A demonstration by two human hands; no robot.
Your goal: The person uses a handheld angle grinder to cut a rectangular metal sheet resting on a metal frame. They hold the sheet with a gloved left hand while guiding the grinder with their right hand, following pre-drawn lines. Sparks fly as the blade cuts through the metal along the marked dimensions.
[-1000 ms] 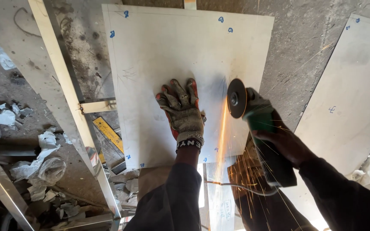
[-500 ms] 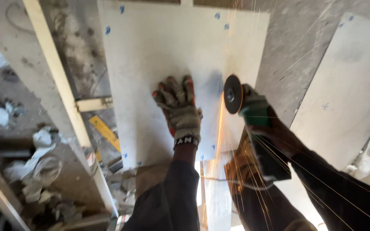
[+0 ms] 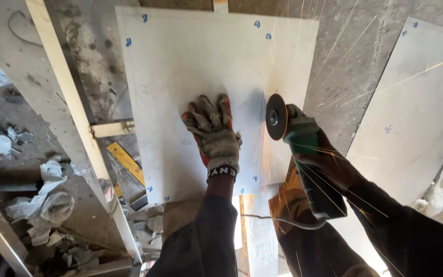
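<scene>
A large pale square tile (image 3: 201,66) with small blue marks near its edges lies in front of me on a concrete surface. My left hand (image 3: 212,134), in a worn grey and red work glove, presses flat on the tile near its lower middle. My right hand (image 3: 329,161) grips a green angle grinder (image 3: 303,149). Its dark disc (image 3: 276,117) cuts into the tile's right part, just right of my left hand. Orange sparks fly back over my right arm and up to the right. The grinder's cable (image 3: 283,220) trails toward my legs.
A second pale tile (image 3: 411,113) leans at the right. A long pale wooden batten (image 3: 73,107) runs diagonally at the left, with a yellow spirit level (image 3: 125,161) beside it. Crumpled paper and rubble (image 3: 37,200) litter the floor at the lower left.
The grinder disc has stayed in the cut on the tile's right part. The sparks now spray farther up and to the right. My left hand has stayed flat on the tile.
</scene>
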